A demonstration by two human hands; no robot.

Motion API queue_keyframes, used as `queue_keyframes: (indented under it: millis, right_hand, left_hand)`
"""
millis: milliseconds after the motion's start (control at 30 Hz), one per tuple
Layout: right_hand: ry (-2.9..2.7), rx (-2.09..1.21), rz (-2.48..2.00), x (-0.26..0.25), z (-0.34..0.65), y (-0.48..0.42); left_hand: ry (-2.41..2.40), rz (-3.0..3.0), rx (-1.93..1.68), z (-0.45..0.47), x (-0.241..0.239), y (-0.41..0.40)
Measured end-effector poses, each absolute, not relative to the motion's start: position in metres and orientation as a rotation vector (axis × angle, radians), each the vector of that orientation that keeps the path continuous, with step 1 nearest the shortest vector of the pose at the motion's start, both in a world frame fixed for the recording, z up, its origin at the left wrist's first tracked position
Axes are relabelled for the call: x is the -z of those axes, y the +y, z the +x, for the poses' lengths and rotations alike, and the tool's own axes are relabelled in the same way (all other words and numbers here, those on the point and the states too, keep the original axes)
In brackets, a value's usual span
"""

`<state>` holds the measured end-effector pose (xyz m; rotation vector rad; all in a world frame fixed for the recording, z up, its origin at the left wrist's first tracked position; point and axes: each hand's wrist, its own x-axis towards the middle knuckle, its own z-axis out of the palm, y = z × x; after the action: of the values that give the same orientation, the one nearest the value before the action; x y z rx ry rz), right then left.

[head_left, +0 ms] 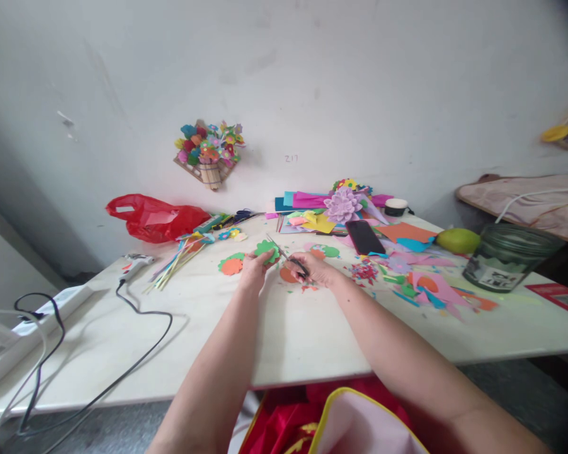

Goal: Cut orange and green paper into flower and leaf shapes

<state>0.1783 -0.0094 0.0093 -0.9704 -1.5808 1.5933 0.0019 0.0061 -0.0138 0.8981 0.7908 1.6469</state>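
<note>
My left hand (256, 267) pinches a green scalloped cutout (267, 250) by its lower edge. In my right hand (315, 268) is a pair of scissors (284, 253), its blades pointing up and left, close to the green cutout's right edge. Whether the blades touch it I cannot tell. To the left of my left hand lies an orange cutout (231, 267) partly over another green one. Another orange piece (288, 274) rests on the table between my hands, partly hidden by the right one. Small scraps (308, 288) are scattered below my right hand.
Paper offcuts (435, 290), a black phone (365, 238), a green jar (495, 258) and a yellow-green fruit (458, 240) are on the right. At left are a red plastic bag (156, 217), thin sticks (180, 260), a glue gun (136, 266) with its cord, and a power strip (61, 315).
</note>
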Motion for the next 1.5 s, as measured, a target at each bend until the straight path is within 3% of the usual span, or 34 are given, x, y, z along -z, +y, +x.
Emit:
queue_keyframes:
  millis: [1133,1500]
  right_hand:
    - [-1.175,-1.327,-0.797,-0.009,0.176,0.003]
    - [-1.216,-1.300,-0.843,-0.006,0.175,0.006]
  left_hand:
    - [0.914,1.178,-1.230,0.007,0.010,-0.005]
    - [0.881,1.133,-1.363,0.005,0.012,-0.002]
